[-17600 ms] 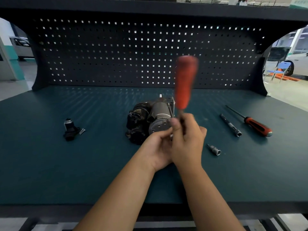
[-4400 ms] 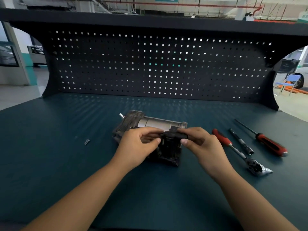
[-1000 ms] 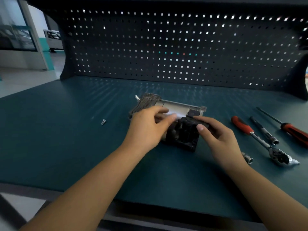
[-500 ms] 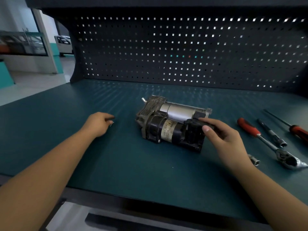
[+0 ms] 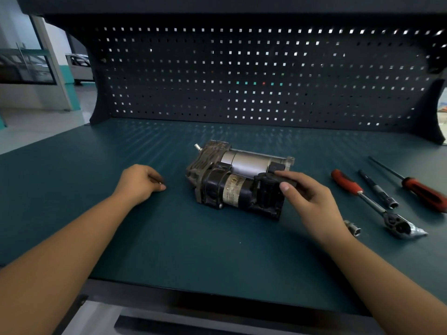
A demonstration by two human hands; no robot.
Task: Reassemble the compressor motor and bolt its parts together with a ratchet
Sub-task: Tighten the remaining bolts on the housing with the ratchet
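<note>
the motor [image 5: 232,182] lies on its side in the middle of the bench [image 5: 217,262], between the two hands, silver cylinder toward the pegboard [image 5: 242,76], dark body toward the person. the right hand [image 5: 307,197] is at its right end, with the thumb in front and the fingers [image 5: 292,178] over the top. it grips the black block [image 5: 268,192] that sits there. the left hand [image 5: 140,183] rests on the bench well apart from the motor, to its left. its fingers are curled down, tips pinching what looks like a small screw [image 5: 160,182] — only a glint shows.

the step in hand, as i read it, is fixing the block: it seems seated but not yet bolted, and the fastener is being picked up. the ratchet [image 5: 370,204] lies untouched on the right, head toward the person. a loose socket [image 5: 353,228] lies near its head, a bar [image 5: 377,189] beside it and a screwdriver [image 5: 420,189] farther out.

the next move calls for carrying the screw across to the block, finding its hole and starting the thread by finger — with the right hand holding the block square so the holes line up. then a hand must come free for the ratchet, and the socket likely needs fitting first. the screw is tiny and could slip from the pinch.
</note>
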